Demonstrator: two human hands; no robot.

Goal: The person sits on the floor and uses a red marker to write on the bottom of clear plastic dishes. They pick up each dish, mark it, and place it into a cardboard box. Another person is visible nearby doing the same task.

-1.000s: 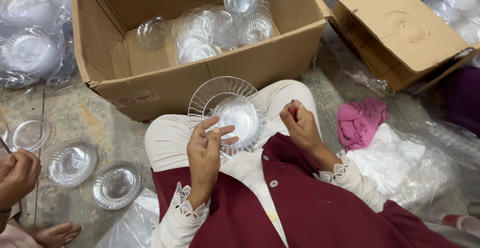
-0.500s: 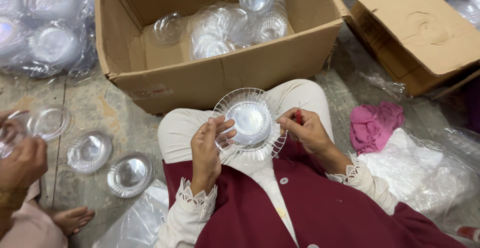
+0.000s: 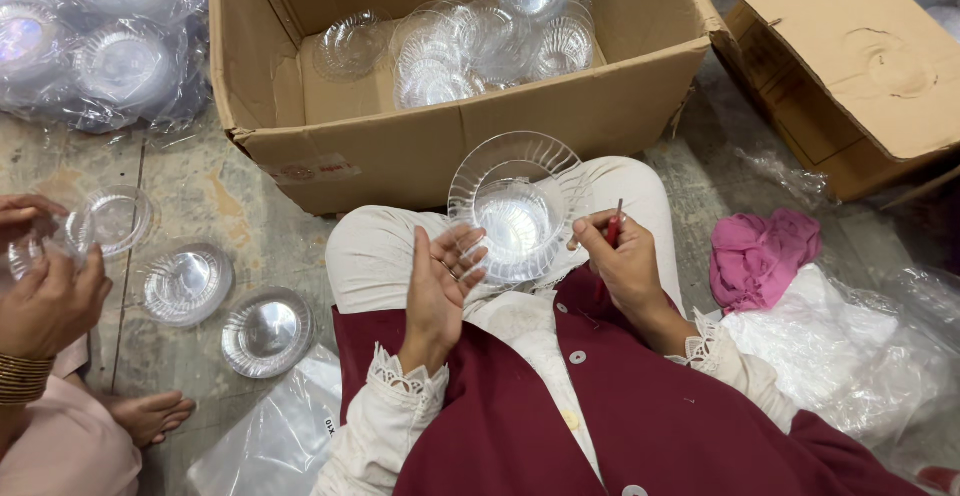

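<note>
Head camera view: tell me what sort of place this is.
Probably a small packing or finishing workshop, worked on the floor. An open cardboard box holds loose clear plastic bowls, bagged stacks of bowls lie nearby, and the left hand holds a clear bowl.

The clear plastic plate (image 3: 517,208) is round, with a ribbed rim and a smooth, shiny centre. It is tilted up over the lap, its inner side facing the camera. The thin red tool (image 3: 612,231) stands almost upright, just beside the plate's right edge.
</note>
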